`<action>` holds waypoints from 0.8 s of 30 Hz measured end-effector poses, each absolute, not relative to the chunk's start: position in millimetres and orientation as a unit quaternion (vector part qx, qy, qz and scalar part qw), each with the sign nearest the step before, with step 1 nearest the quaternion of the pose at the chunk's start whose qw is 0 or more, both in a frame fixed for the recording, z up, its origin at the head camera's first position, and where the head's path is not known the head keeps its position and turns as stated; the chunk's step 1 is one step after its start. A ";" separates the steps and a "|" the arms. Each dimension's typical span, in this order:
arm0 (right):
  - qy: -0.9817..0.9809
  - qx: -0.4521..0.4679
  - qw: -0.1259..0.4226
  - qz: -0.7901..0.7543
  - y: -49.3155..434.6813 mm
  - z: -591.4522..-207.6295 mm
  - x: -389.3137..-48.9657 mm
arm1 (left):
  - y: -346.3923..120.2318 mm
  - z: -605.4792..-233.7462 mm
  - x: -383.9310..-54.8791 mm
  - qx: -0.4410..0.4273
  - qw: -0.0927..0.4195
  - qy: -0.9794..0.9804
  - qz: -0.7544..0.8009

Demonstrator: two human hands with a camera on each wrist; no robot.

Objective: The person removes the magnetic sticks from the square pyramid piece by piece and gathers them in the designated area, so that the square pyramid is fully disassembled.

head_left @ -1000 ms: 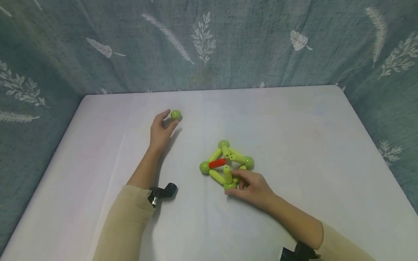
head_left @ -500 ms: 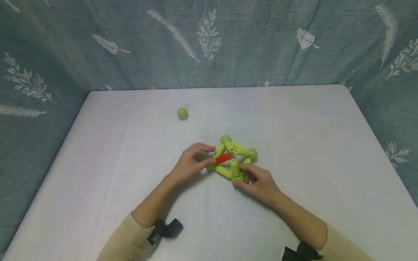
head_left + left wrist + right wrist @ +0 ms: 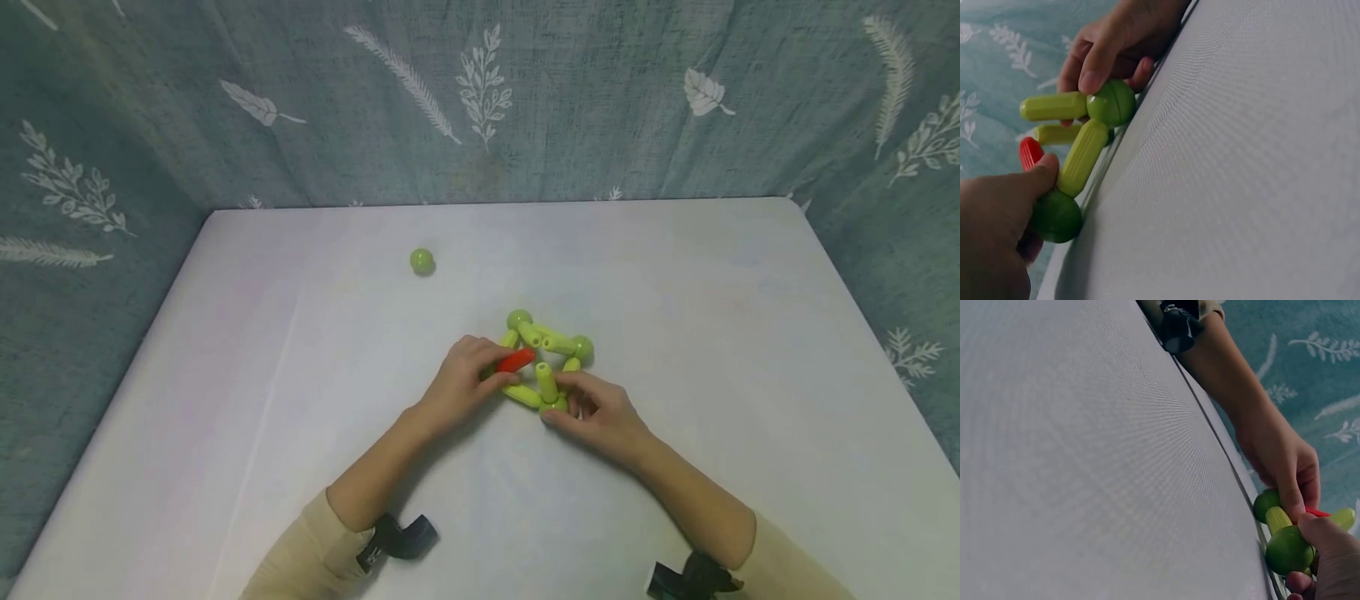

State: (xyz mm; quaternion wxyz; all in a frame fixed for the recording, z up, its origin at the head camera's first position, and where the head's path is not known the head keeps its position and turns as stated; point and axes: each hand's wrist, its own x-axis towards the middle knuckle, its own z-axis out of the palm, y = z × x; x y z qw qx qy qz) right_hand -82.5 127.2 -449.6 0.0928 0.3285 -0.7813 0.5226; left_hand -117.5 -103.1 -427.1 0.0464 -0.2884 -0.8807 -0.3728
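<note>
A ring of yellow-green building rods (image 3: 522, 395) joined by green balls lies mid-table, with short rods standing or leaning up at its corners. At the left corner my left hand (image 3: 461, 383) pinches a red rod (image 3: 517, 360) between thumb and fingers; it largely hides the corner ball in the head view. In the left wrist view that ball (image 3: 1057, 217) shows under the red rod. My right hand (image 3: 606, 421) holds the near corner ball (image 3: 553, 405) with thumb and fingers, beside an upright yellow-green rod (image 3: 546, 382).
A loose green ball (image 3: 422, 261) sits toward the back of the white table (image 3: 675, 275), left of the ring. A blue-green curtain with white leaf prints (image 3: 585, 108) hangs behind the table and along its sides.
My left hand has let go of the loose green ball at the back, come down to the ring and taken the red rod. My right hand still holds the near corner.
</note>
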 end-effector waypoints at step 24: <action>-0.789 0.324 0.086 0.515 129.7 -416.0 -82.2 | -105.4 -429.4 -112.2 -0.268 0.079 -0.859 -0.429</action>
